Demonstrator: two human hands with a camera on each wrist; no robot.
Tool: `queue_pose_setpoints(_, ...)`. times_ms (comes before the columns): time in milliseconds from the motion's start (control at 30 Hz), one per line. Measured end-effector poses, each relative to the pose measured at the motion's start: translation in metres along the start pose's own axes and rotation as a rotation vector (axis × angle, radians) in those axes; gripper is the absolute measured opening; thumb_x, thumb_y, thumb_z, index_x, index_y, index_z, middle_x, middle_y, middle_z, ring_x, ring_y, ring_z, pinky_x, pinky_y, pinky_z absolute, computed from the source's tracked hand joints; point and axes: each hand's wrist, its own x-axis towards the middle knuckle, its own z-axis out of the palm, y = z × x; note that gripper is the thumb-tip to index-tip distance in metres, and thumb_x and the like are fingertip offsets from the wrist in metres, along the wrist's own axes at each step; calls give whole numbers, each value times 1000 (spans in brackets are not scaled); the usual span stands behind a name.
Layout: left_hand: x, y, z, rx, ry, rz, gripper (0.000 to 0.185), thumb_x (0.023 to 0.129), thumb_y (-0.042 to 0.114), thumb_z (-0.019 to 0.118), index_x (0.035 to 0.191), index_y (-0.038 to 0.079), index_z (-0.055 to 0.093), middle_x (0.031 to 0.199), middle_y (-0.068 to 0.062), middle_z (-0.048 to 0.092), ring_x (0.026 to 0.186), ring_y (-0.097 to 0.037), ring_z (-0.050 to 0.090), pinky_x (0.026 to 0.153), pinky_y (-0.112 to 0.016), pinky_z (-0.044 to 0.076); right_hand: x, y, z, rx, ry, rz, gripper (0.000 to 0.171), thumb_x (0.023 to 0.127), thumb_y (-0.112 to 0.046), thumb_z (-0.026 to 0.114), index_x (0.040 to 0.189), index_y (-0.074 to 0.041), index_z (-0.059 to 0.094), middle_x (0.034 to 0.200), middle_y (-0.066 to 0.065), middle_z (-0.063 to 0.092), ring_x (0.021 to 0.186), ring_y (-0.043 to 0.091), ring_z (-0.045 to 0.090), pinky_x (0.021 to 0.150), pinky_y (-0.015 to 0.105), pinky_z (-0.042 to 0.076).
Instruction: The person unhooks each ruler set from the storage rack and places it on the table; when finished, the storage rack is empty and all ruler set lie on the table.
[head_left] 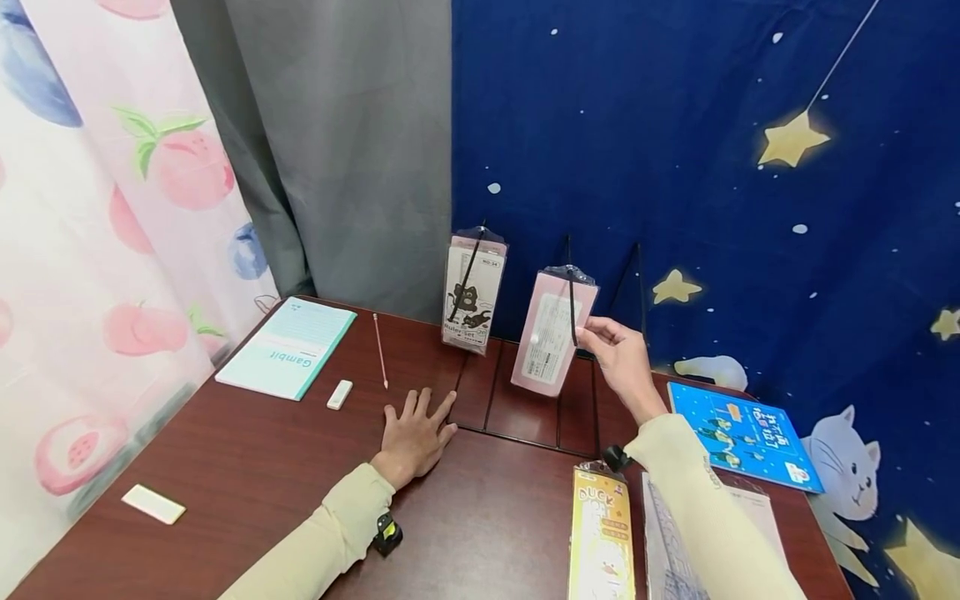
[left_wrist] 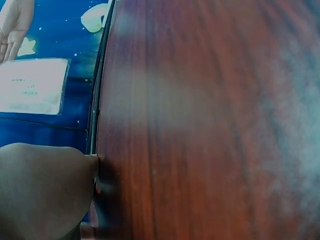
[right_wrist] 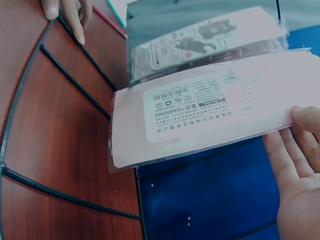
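Note:
My right hand [head_left: 622,362] pinches the edge of a pink-backed pack [head_left: 546,337] in a clear sleeve, thumb on its labelled face and fingers behind. That pack hangs tilted on the middle hook of a black wire rack [right_wrist: 76,82]. On the hook to its left hangs a ruler set pack [head_left: 474,292] printed with dark animal figures. My left hand [head_left: 416,437] lies on the table with fingers spread, its fingertips beside the rack's base. Part of the left hand [left_wrist: 45,190] shows darkly in the left wrist view, where the held pack [left_wrist: 32,85] appears too.
Left on the brown table [head_left: 247,483] lie a notebook [head_left: 285,348], a pencil [head_left: 381,350], a small white block [head_left: 340,395] and a white rectangular piece [head_left: 153,504]. At right are a yellow duck pack [head_left: 600,542], a partly covered clear pack [head_left: 663,550] and a blue book [head_left: 750,437].

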Motion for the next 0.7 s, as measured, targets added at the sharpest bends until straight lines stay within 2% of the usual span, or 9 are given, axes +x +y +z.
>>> queue_pose_setpoints(67, 0, -1, 1, 7, 0, 2, 55, 109, 48, 43, 161, 29, 39, 156, -19, 44, 146, -40, 40, 104, -70, 39, -7, -2, -1, 1, -13, -13, 30, 97, -20, 75, 119, 1, 73, 94, -11, 76, 85, -2, 73, 80, 15, 57)
queue_pose_setpoints(167, 0, -3, 1, 11, 8, 10, 55, 110, 48, 43, 161, 28, 40, 155, -19, 45, 146, -40, 41, 103, -70, 40, -18, -6, -2, -2, -30, -26, 30, 97, -20, 75, 119, 1, 73, 104, 1, 78, 86, -1, 73, 81, 15, 58)
queue_pose_setpoints(333, 0, -2, -1, 1, 5, 14, 55, 109, 48, 43, 161, 28, 40, 155, -20, 45, 145, -41, 41, 102, -71, 39, -35, -12, -5, -26, -59, -7, 35, 97, -27, 75, 122, -2, 73, 117, 19, 76, 89, 2, 75, 84, 15, 57)
queue_pose_setpoints(467, 0, -1, -1, 9, 6, 11, 55, 109, 49, 43, 160, 28, 40, 155, -19, 45, 145, -40, 41, 102, -71, 40, -48, -17, -6, -58, -82, 24, 38, 97, -33, 74, 124, -6, 72, 121, 18, 75, 92, 2, 74, 87, 13, 55)
queue_pose_setpoints(700, 0, -1, 2, 19, 17, 13, 54, 109, 48, 43, 160, 28, 41, 154, -19, 46, 144, -40, 41, 101, -70, 41, -71, -26, -10, -52, -104, 52, 38, 97, -34, 75, 124, -7, 73, 122, 16, 75, 94, 4, 75, 89, 15, 56)
